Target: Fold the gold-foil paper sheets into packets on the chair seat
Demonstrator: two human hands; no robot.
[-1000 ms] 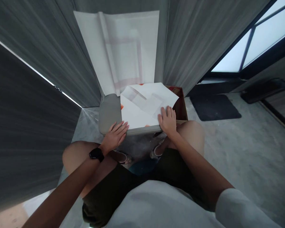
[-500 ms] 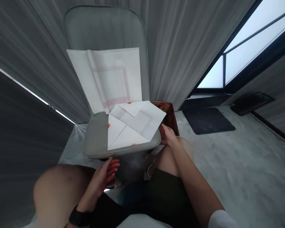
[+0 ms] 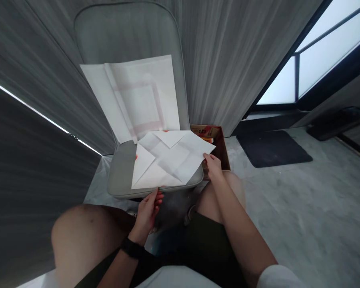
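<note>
A white sheet of paper [image 3: 171, 156] with several corners folded in and small orange marks at its edges lies on the grey chair seat [image 3: 120, 176]. Its right edge is pinched between the thumb and fingers of my right hand [image 3: 213, 166]. At the front edge of the seat, my left hand [image 3: 148, 210] has its thumb and forefinger closed on the lower edge of the same sheet, the other fingers curled underneath. A second white sheet [image 3: 144, 96], creased and with a pinkish frame showing through, leans against the chair's backrest [image 3: 129, 34].
An open cardboard box [image 3: 223, 148] with coloured things in it stands on the floor right of the chair. Farther right lie a dark mat [image 3: 273, 148] and a black object [image 3: 337, 122]. Grey panels [image 3: 213, 60] rise behind the chair. My knees flank its front.
My left hand has moved up and right to the sheet's lower edge, and its fingers have closed. My right hand has closed on the right edge. The folded sheet has shifted slightly.
</note>
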